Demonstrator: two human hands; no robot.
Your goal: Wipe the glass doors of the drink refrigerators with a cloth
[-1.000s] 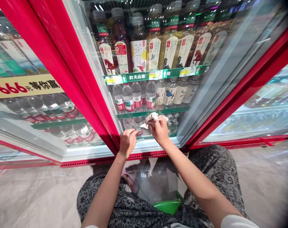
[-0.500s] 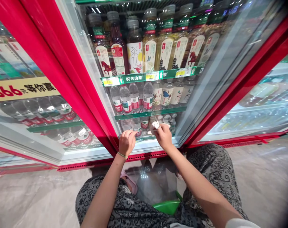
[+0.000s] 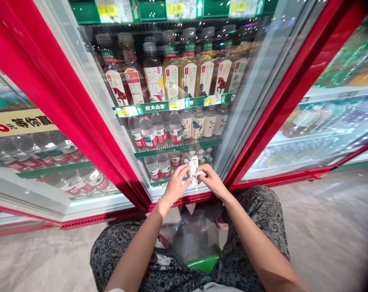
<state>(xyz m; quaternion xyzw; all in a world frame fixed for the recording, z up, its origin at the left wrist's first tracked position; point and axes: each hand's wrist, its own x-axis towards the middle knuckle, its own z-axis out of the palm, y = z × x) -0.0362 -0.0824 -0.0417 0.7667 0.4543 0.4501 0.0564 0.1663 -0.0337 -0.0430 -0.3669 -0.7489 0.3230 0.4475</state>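
A crumpled white tissue (image 3: pixel 193 165) is held between my two hands, in front of the glass door of a red-framed drinks fridge. My left hand (image 3: pixel 176 186) has its fingertips and thumb on the tissue's left side. On the right, my right hand (image 3: pixel 213 181) pinches a folded end of it. Beyond the hands, water bottles (image 3: pixel 165 165) with red and white labels stand on the lowest shelf, partly hidden by my fingers and the tissue.
Above, tea bottles (image 3: pixel 172 77) line a shelf with a green price strip (image 3: pixel 155 107). Red door frames (image 3: pixel 89 101) rise on both sides. Between my knees on the floor is a green object (image 3: pixel 204 264) beside something clear and shiny. Pale floor (image 3: pixel 320 227) lies around.
My left hand has moved right to the tissue, which was in the right hand alone. The tissue is now between both hands, a little lower. The camera view has shifted.
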